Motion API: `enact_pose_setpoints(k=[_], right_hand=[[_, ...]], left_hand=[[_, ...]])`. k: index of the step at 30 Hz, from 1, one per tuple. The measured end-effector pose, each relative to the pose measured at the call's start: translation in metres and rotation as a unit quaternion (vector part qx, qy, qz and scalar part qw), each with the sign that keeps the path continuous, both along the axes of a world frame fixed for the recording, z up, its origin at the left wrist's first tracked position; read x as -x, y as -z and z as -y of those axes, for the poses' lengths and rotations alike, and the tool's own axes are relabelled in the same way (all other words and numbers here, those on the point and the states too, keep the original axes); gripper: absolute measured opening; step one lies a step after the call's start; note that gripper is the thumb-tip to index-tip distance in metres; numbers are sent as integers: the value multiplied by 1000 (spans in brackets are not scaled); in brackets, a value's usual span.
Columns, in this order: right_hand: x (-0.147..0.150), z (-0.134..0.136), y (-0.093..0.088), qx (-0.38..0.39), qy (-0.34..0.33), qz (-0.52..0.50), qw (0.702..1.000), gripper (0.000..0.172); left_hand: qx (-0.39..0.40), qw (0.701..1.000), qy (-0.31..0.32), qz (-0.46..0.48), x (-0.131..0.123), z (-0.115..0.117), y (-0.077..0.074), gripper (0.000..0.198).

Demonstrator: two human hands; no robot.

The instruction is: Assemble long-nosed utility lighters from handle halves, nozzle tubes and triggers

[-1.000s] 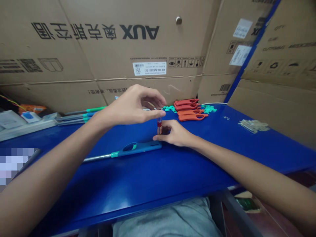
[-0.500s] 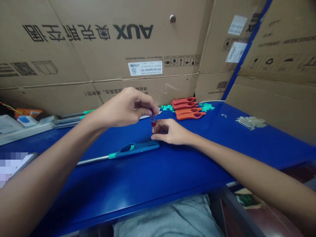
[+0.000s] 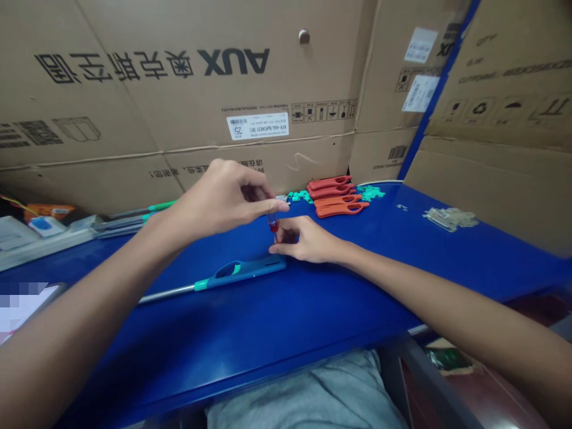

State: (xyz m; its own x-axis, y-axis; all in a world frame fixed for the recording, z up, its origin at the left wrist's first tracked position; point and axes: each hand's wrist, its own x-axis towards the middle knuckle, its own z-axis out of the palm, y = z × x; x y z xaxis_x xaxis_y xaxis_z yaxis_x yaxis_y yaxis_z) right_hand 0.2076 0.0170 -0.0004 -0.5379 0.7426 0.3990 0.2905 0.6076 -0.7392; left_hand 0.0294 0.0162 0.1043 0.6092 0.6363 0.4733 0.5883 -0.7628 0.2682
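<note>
My left hand is closed on a small screwdriver with a clear and red handle, its thumb stretched across the top. The screwdriver stands upright, shaft down. Around its lower end my right hand is closed in a pinch; what sits between those fingertips is too small and hidden to make out. Just below the hands, a blue lighter with a teal trigger and collar and a long metal tube lies on the blue table. The left forearm covers the tube's far end.
Behind the hands lie red and orange lighter handles between small teal parts. Clear plastic pieces are at the right. Metal tubes and a white power strip lie at the left. Cardboard walls the back.
My left thumb and fingers have shifted on top of the screwdriver, the thumb now lying straighter across it. My right hand keeps its pinch. The whole view has slid slightly.
</note>
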Motion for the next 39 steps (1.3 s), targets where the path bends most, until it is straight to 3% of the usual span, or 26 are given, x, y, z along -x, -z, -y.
enact_pose_setpoints(k=[6,18,22,31,39], right_hand=[[0,0,0,6,5,9,1000,24],[0,-2,10,-21,6,2,1000,27],[0,-2,9,-16,4,2,1000,28],[-2,-2,5,11,4,11,1000,22],[-3,2,-1,19,3,31,999,19]], left_hand=[[36,999,23,32,-2,2,1,25],[213,967,125,58,5,8,3,34],[229,963,130,59,6,10,2,36],[92,993,63,28,4,-5,11,20],[-55,995,-29,-80,0,0,10,29]])
